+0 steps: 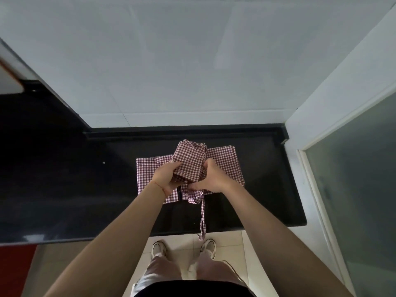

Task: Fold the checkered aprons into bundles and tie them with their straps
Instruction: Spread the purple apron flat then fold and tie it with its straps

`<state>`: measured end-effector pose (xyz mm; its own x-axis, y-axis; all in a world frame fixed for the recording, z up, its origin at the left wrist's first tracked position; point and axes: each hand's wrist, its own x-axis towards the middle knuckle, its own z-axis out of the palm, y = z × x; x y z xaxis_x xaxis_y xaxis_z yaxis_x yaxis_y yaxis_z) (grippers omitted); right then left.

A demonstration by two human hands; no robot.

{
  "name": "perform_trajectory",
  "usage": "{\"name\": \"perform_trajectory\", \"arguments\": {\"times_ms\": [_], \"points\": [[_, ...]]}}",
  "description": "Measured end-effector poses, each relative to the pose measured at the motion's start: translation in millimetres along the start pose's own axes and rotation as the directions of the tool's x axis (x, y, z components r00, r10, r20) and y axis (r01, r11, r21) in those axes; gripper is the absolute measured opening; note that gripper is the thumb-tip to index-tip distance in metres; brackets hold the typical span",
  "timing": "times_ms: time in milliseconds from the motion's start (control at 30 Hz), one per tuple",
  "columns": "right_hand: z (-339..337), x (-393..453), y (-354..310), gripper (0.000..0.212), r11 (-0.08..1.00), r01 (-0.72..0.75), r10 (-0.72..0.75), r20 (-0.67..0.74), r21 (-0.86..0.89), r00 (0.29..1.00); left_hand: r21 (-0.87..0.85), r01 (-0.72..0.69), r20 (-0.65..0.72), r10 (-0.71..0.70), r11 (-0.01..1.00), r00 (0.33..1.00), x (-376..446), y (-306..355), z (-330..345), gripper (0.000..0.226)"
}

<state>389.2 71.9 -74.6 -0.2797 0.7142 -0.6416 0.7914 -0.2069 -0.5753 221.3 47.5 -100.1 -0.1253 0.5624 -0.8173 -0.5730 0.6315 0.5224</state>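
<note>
Folded apron bundle [189, 162], maroon-and-white gingham, compact rectangular wad, tilted, held up just above a second apron [222, 161] lying flat on the black countertop [267, 179]. Left hand [165, 179] grips the bundle's left side, fingers curled round it. Right hand [211, 179] clamps the right side, its fingers also pinching bunched strap fabric at the near end. One strap [202, 219] dangles off the near counter edge toward the floor.

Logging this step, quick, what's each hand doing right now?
Left hand: holds the folded apron bundle from its left side.
Right hand: fingers curled on the bundle's right edge, thumb near the strap.
</note>
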Motion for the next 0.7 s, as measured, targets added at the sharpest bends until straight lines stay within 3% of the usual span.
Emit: {"name": "perform_trajectory", "arguments": {"times_ms": [133, 233, 367, 467, 533, 633, 700], "points": [[5, 4, -2, 0.064, 0.968, -0.155, 0.156, 0.008, 0.196, 0.988, 0.024, -0.022, -0.030, 0.023, 0.999, 0.999, 1, 3, -10, 0.030], [-1, 1, 4, 0.020, 0.965, -0.209, 0.205, 0.044, 0.161, 0.978, 0.030, -0.021, -0.041, 0.022, 0.999, 0.999, 3, 7, -18, 0.031], [-14, 0, 11, 0.015, 0.911, -0.212, 0.235, -0.022, 0.354, 0.972, 0.059, -0.021, -0.049, 0.024, 0.998, 0.999, 3, 8, -23, 0.029], [-23, 3, 13, 0.023, 0.829, -0.256, 0.259, 0.063, 0.498, 0.964, 0.068, -0.027, -0.067, 0.031, 0.997, 0.997, 3, 10, -26, 0.033], [-24, 9, 15, 0.029, 0.866, -0.277, 0.272, 0.072, 0.416, 0.960, 0.075, -0.026, -0.078, 0.032, 0.997, 0.996, 3, 12, -28, 0.032], [-21, 26, 22, 0.024, 0.963, -0.256, 0.242, -0.156, -0.079, 0.958, 0.095, -0.017, -0.093, 0.025, 0.995, 0.995, 3, 14, -30, 0.032], [-12, 33, 24, 0.029, 0.949, -0.270, 0.206, -0.326, -0.163, 0.923, 0.117, -0.006, -0.095, 0.017, 0.993, 0.995, 3, 14, -32, 0.033]]}}
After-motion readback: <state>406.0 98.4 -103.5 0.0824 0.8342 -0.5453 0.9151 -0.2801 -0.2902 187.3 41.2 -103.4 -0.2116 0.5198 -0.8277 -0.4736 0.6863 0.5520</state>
